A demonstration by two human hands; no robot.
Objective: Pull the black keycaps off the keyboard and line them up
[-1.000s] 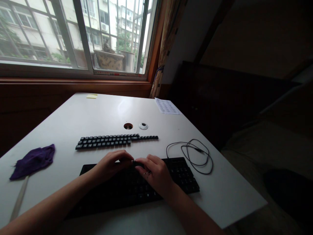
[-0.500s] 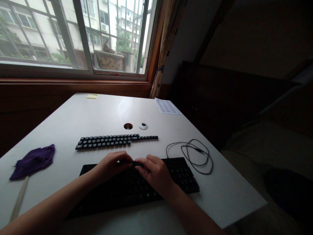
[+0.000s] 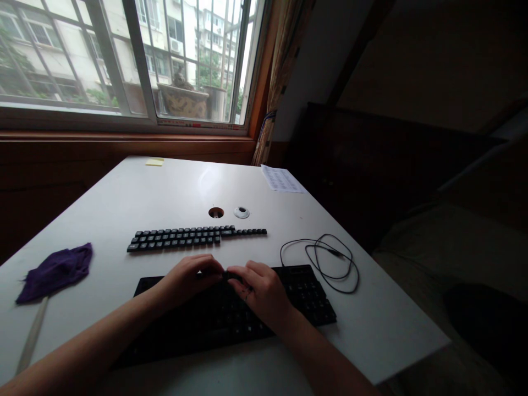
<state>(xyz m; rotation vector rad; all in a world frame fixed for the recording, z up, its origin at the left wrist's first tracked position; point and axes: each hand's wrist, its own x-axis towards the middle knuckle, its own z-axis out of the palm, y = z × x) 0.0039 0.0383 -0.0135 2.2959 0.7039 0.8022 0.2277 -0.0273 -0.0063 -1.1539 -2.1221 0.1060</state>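
Observation:
Above the black keyboard (image 3: 231,319), my left hand (image 3: 198,275) and my right hand (image 3: 262,286) meet at their fingertips. A small dark keycap (image 3: 226,274) is pinched between them, partly covered by the fingers. Both hands are closed, with thumb and fingers pressed together. Beyond the keyboard lie rows of loose black keycaps (image 3: 175,238), set side by side on the white table. My forearms hide much of the keyboard's left and middle; its right-hand number keys show.
The keyboard's black cable (image 3: 330,253) lies coiled on the right of the white table (image 3: 177,190). A purple cloth (image 3: 58,270) rests at left beside a pale stick (image 3: 33,335). Farther back are a round cable hole (image 3: 216,213), its white cover (image 3: 241,212) and a printed sheet (image 3: 282,179).
Hardly anything differs. My hands keep the same pinch on the keycap, with only a very slight shift at the fingertips.

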